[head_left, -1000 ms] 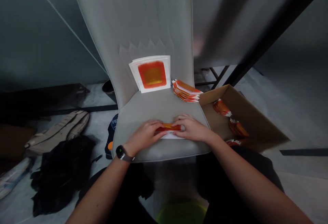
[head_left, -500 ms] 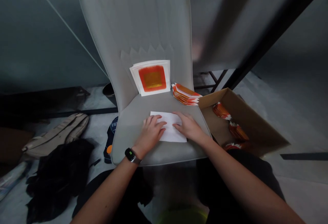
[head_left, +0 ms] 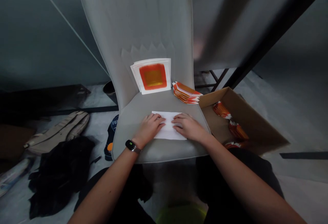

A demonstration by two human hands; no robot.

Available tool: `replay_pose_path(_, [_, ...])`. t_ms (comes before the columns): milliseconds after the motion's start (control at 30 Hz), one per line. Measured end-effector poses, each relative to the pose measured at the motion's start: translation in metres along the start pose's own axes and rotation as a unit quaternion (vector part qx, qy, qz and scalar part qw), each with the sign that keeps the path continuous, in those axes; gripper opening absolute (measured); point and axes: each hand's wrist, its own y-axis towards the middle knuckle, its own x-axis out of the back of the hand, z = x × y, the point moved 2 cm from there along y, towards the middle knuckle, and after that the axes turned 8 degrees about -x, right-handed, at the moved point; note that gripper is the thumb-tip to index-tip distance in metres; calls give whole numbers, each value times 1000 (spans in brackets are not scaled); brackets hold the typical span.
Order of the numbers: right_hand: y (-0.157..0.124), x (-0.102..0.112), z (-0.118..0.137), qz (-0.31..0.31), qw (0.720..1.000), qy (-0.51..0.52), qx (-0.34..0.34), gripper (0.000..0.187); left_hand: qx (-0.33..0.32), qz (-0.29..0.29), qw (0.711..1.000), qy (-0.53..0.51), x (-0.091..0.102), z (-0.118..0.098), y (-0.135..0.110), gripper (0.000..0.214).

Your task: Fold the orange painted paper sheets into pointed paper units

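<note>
A folded white paper (head_left: 167,125) lies white side up on the seat of a grey chair (head_left: 143,111). My left hand (head_left: 150,128), with a watch on its wrist, lies flat on the paper's left half, fingers stretched out. My right hand (head_left: 188,127) presses flat on the right half, fingers extended toward the middle. A stack of white sheets with an orange and gold square (head_left: 153,75) leans against the chair back. A pile of folded orange pieces (head_left: 186,93) lies at the seat's back right.
An open cardboard box (head_left: 252,123) with more folded orange pieces (head_left: 237,128) stands right of the chair. A beige backpack (head_left: 60,131) and black clothing (head_left: 58,174) lie on the floor at left. A dark table leg (head_left: 269,32) slants at upper right.
A second ago both hands pinched a narrow orange fold; the paper has since been laid over white side up, and both hands now press flat on it.
</note>
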Motion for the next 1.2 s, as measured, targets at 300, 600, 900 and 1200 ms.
replay_pose_path(300, [0,10,-18,9,999,36,-15,24,-4,-20,1000,-8,0,0,1,26])
replay_pose_path(600, [-2,10,-17,3,1000,17,2,23,-12,-11,1000,-18,1,1,0,26])
replay_pose_path(900, [3,3,-16,-8,1000,-4,-26,19,13,-12,998,-54,-2,6,1,23])
replay_pose_path(1200, [-1,12,-14,19,1000,13,-16,24,-4,40,997,-62,13,-15,-10,53])
